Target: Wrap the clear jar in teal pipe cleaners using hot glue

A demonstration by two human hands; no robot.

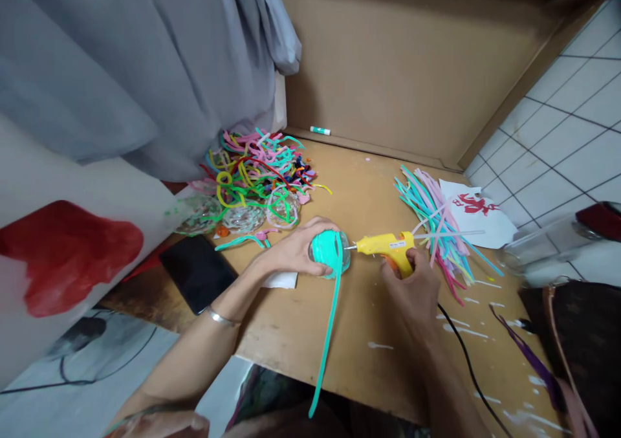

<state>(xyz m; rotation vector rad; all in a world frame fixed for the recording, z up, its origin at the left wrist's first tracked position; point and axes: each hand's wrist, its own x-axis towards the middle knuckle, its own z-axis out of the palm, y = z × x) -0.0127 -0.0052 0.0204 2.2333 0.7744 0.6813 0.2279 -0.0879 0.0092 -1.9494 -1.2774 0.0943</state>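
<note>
My left hand point(294, 245) is closed round a clear plastic container point(345, 262) lying on its side above the table. Turquoise pipe cleaner point(326, 251) is wound about it in rows, and a loose length hangs towards the table's front edge. My right hand point(414, 289) grips a yellow hot glue gun point(381, 244) by its handle. The metal nozzle points left, at or very close to the container's right side; I cannot tell if they touch. A clear glue stick point(460, 233) sticks out of the gun's back.
Tangled colourful pipe cleaners point(257, 166) lie at the back left, straight ones point(431, 211) at the right by a paper point(478, 215). A black tablet point(198, 273) lies left, a brown bag point(572, 341) right. The gun's black cord point(466, 354) runs forward. Cardboard point(412, 69) stands behind.
</note>
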